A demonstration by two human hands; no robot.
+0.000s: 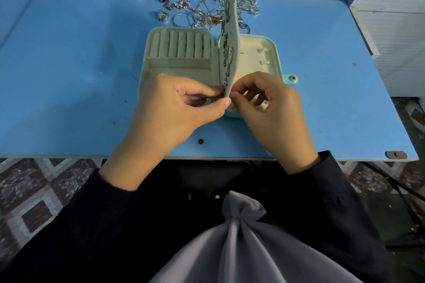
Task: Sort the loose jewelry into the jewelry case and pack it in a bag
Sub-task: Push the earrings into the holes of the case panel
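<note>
The blue bench [69, 76] carries the jewelry case [179, 69], open flat. The left hand [179, 110] and right hand [273, 108] pinch its upright middle flap [233, 30] with narrow fingers, maybe with an earring between them. The loose jewelry [197, 9] lies heaped just behind the case.

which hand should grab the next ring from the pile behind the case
Probably left. The left hand is on the same side of the upright flap as the ring rolls and most of the loose jewelry; the right hand would have to cross the flap.
</note>
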